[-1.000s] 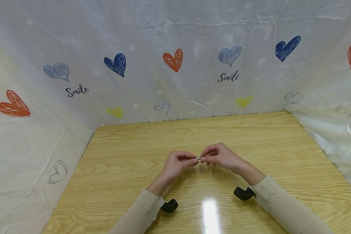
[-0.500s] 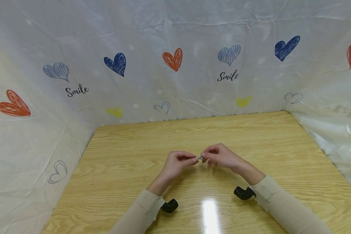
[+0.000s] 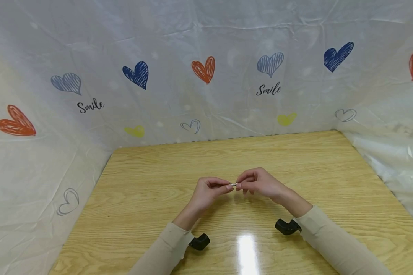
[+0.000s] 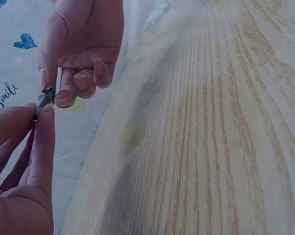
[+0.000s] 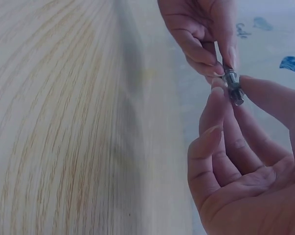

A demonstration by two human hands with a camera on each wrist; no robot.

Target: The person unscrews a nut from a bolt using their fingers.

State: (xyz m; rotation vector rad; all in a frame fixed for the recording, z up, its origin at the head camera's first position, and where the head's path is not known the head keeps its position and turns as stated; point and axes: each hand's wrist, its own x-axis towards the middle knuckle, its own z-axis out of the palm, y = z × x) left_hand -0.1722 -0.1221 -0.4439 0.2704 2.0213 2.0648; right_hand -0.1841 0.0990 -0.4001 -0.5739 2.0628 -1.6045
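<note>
A small silver metal bolt [image 3: 234,185] lies level between both hands, held above the table. My left hand [image 3: 206,193] pinches one end of it between thumb and fingertips. From the other side, my right hand [image 3: 261,185] has thumb and forefinger at a nut [image 5: 234,88] on the threaded part. The tip of the thread pokes out past that nut in the right wrist view. Part of the bolt shank [image 4: 41,101] shows between the two hands in the left wrist view. Its left end is mostly covered by my left fingertips.
The wood-grain table [image 3: 151,168] spreads beneath both hands. A white sheet [image 3: 234,42] printed with hearts hangs behind it and along both sides. Black wrist mounts [image 3: 200,242] stick out from under the beige sleeves [image 3: 340,240].
My right thumb and forefinger have rolled over the nut and come back to about where they were a second ago. The left hand stays in place.
</note>
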